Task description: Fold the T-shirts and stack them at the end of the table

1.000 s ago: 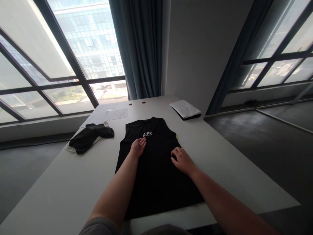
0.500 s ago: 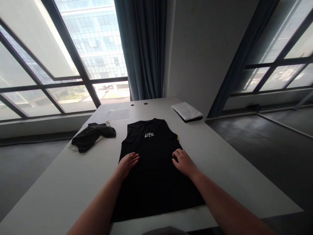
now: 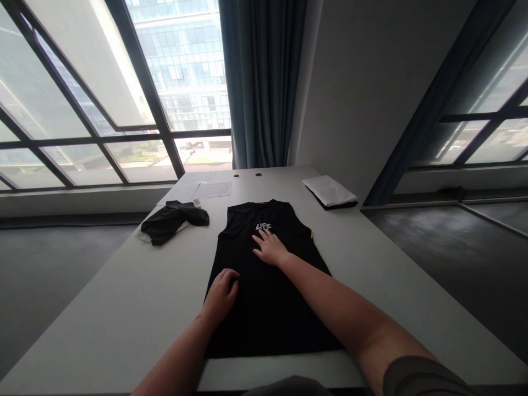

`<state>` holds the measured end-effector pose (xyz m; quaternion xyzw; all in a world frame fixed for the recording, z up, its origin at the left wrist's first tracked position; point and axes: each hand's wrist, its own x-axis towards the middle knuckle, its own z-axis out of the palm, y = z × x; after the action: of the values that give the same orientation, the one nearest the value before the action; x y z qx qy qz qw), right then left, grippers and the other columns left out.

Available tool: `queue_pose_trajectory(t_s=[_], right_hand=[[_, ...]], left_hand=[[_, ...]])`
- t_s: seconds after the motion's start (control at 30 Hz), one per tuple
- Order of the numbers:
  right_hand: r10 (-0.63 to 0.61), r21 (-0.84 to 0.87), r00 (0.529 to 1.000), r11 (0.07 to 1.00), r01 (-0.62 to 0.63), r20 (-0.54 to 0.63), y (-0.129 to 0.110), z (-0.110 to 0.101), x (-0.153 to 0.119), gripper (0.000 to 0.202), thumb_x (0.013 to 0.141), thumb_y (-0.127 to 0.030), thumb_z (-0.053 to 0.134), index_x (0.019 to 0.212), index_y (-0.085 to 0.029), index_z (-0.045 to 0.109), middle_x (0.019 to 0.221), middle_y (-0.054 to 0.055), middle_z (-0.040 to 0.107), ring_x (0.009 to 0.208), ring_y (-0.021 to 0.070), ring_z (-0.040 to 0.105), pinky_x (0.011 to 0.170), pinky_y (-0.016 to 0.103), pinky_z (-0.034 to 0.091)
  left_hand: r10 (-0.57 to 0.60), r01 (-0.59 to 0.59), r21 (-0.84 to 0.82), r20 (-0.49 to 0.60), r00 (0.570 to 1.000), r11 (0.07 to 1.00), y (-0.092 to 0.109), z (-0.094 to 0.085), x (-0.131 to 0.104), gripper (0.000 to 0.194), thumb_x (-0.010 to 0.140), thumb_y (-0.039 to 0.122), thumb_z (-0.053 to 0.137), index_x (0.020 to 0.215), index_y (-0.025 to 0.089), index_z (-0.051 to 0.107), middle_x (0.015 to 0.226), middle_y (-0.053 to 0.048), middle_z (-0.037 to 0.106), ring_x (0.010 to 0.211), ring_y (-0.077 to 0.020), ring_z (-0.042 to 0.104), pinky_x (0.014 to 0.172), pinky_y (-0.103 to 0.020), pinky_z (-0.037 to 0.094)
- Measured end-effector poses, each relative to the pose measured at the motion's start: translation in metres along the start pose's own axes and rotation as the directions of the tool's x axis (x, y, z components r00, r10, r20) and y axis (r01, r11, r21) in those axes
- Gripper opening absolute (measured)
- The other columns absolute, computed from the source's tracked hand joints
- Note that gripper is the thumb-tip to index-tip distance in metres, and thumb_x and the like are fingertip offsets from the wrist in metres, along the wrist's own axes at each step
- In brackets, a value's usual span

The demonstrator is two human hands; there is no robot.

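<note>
White table [image 3: 103,308] holds papers [image 3: 212,190]; dark bundle [image 3: 169,223] near black shirt [image 3: 266,297].

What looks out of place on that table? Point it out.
The dark bundle left of the black shirt looks untidy: it lies crumpled with white material poking out, while the shirt is spread flat. No spill shows.

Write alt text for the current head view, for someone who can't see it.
A person's right hand is spread over a black shirt lying flat on a white table, by its LIFE print; the loosely curled left hand is lower, over the shirt's left part. Farther off are a dark bundle and papers at left, a white-topped item at right.
</note>
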<state>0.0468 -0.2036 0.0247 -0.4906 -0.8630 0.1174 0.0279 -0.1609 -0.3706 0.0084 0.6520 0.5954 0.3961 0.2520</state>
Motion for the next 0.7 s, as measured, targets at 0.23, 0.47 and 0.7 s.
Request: queue_pose_trajectory(t_s=[0.23,0.47,0.7], right_hand=[[0.009,0.011,1.0,1.0,-0.009,-0.025,-0.011,0.03,0.008,0.07,0.104,-0.059,0.035,0.165,-0.024,0.029,0.173,0.01,0.014,0.159,0.031,0.011,0.127,0.052,0.005],[-0.001,-0.026,0.998,1.0,0.0,-0.055,0.038,0.03,-0.06,0.067,0.104,-0.059,0.036,0.164,-0.029,0.032,0.173,0.005,0.018,0.159,0.0275,0.015,0.128,0.048,0.011],[0.117,-0.037,0.988,0.992,-0.121,-0.098,0.078,0.032,-0.122,0.065,0.104,-0.056,0.04,0.162,-0.029,0.036,0.172,0.006,0.024,0.158,0.0274,0.02,0.127,0.049,0.017]], left_hand=[[0.011,-0.012,0.306,0.005,1.0,0.952,-0.005,0.006,-0.004,0.036,0.083,0.021,0.065,0.118,0.03,0.071,0.142,-0.008,0.061,0.141,-0.0328,0.047,0.12,-0.051,0.034],[0.028,-0.021,0.22,-0.027,0.999,0.975,-0.013,0.008,-0.001,0.037,0.081,0.023,0.07,0.117,0.032,0.073,0.142,-0.008,0.062,0.144,-0.038,0.044,0.125,-0.055,0.023],[0.019,-0.019,0.225,0.002,1.0,0.974,-0.015,0.006,0.0,0.037,0.081,0.024,0.07,0.117,0.032,0.073,0.142,-0.007,0.062,0.144,-0.0364,0.044,0.125,-0.053,0.024]])
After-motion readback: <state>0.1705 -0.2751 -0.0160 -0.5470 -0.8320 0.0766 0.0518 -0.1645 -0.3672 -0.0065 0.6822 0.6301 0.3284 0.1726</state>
